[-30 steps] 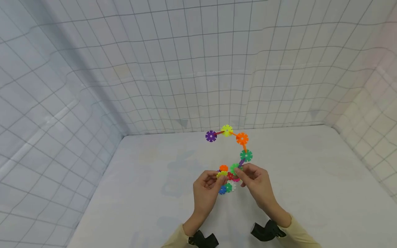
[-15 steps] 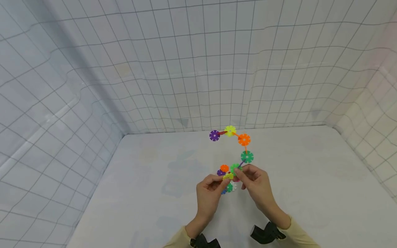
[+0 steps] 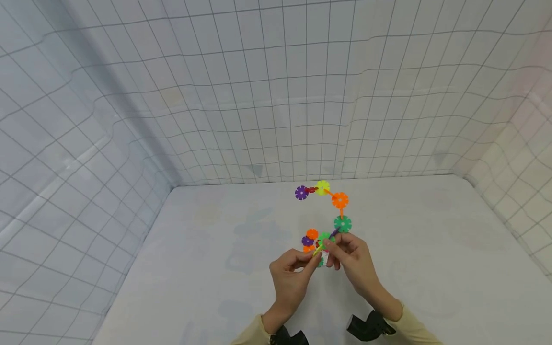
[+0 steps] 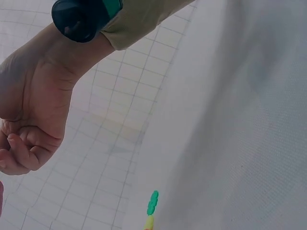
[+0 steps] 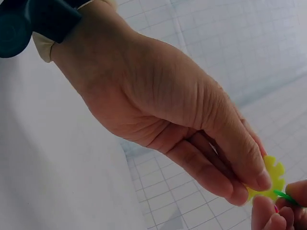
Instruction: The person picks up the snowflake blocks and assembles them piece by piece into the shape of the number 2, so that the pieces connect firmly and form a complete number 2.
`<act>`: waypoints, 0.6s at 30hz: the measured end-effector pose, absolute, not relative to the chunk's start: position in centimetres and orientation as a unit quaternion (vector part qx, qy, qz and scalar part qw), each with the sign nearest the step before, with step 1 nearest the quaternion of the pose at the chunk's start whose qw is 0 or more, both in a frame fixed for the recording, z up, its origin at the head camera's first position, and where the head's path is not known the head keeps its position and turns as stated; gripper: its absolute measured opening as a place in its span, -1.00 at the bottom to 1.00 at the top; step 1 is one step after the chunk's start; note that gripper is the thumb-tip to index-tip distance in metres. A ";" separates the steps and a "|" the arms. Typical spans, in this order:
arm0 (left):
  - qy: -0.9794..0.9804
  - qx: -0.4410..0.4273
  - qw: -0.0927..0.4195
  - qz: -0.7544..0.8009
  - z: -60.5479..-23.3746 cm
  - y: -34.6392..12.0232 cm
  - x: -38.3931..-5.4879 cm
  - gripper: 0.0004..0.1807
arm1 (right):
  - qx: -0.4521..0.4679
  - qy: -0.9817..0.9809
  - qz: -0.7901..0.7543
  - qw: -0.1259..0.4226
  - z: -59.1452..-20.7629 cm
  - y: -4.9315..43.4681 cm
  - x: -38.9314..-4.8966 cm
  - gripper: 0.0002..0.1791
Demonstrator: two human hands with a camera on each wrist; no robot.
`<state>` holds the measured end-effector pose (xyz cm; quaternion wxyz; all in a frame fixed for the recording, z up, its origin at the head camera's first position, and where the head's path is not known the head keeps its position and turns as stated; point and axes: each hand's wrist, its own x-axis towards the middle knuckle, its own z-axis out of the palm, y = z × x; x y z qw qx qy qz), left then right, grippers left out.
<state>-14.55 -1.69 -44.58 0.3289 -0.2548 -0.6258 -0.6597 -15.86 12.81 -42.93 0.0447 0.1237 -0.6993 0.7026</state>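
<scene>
A chain of notched plastic snowflake discs arcs up from my right hand [image 3: 354,254]. It has a purple disc [image 3: 301,193] at its far end, then red, yellow, orange and teal ones. My right thumb and fingers pinch the light green disc [image 3: 326,239] at its near end. My left hand [image 3: 290,278] pinches a yellow disc [image 3: 318,249], turned edge-on and right at the light green one. In the right wrist view, the yellow disc [image 5: 273,175] meets a thin green edge [image 5: 285,195] between the two hands' fingertips.
Several loose discs lie on the white table [image 3: 207,268] behind and beneath the hands, among them an orange disc [image 3: 312,234], a purple disc [image 3: 307,241] and a white disc [image 3: 326,259], partly hidden. White grid-patterned sheets [image 3: 276,96] stand around the table's back and sides.
My left hand has brought the yellow disc rightward to the light green one and turned it edge-on. The chain's upper end has shifted right and slightly down.
</scene>
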 end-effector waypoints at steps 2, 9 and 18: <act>-0.627 -0.256 0.333 -0.655 -44.6 -1.7 -14.6 -0.81 | 0.140 -0.696 0.704 0.028 -42.9 13.0 -16.0 -0.71; -0.628 -0.281 0.344 -0.639 -44.3 -2.1 -14.8 -0.77 | 0.183 -0.685 0.705 -0.023 -42.9 13.6 -16.4 -0.69; -0.626 -0.282 0.389 -0.613 -44.2 -2.3 -15.0 -0.74 | 0.162 -0.744 0.648 0.002 -43.0 13.2 -16.3 -0.79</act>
